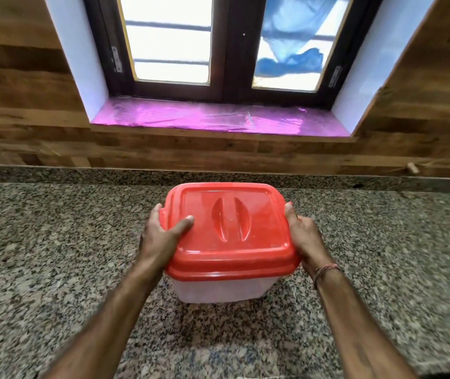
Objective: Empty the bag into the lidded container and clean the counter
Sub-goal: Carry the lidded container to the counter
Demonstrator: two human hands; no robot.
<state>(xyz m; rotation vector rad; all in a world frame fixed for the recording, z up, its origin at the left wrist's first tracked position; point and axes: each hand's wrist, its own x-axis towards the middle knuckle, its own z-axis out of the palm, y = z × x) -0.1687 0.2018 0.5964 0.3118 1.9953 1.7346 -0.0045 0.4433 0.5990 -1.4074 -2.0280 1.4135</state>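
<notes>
Left hand (160, 236): clamped on the left edge of the red lid (229, 231), thumb lying across its top. Right hand (304, 239): pressed against the lid's right edge. Lidded container (223, 289): frame centre, between both hands, on the granite counter (54, 255).

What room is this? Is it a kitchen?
Probably a kitchen. There is a speckled grey granite counter under a dark-framed window, with wood-look wall panels, and two hands hold a translucent plastic storage container with a red lid.
</notes>
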